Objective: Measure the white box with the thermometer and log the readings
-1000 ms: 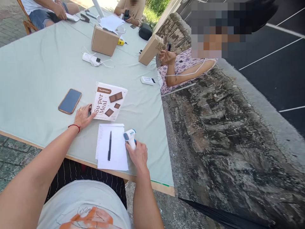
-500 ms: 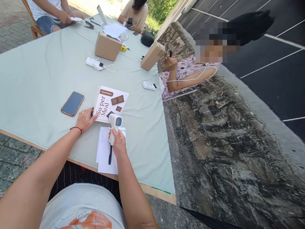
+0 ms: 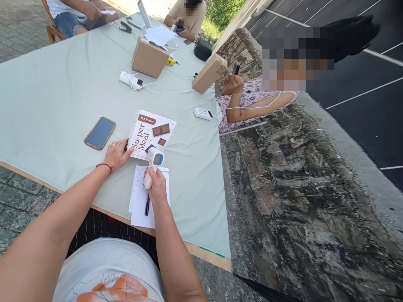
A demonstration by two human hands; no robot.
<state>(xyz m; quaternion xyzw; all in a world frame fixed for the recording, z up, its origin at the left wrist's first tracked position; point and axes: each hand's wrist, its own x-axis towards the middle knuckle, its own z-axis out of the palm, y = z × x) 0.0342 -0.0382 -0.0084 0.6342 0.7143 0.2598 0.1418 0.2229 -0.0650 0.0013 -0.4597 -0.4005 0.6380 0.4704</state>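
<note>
My right hand (image 3: 157,184) is wrapped round the handle of a white and blue infrared thermometer (image 3: 151,178), its small screen facing up toward me. The thermometer's head overlaps the lower edge of a white and brown "Su-per Meal" box (image 3: 147,121) from my viewpoint; whether they touch, I cannot tell. At the box's lower left side, my left hand (image 3: 118,154) grips its edge, thumb on the printed face and other fingers partly hidden. Beneath the right hand lie sheets of white paper (image 3: 138,209) with a black pen (image 3: 147,205) on them.
A phone (image 3: 100,133) lies left of the box. Farther off are a corded white device (image 3: 130,79), another white device (image 3: 202,113), a cardboard box (image 3: 149,56) under papers, and a narrow carton (image 3: 209,73). People sit round the cloth-covered table (image 3: 56,113); one at right raises a dark object.
The view has shifted slightly, so the table and its things appear farther right. The thermometer's head sits a little farther left against the box. Both hands keep their holds.
</note>
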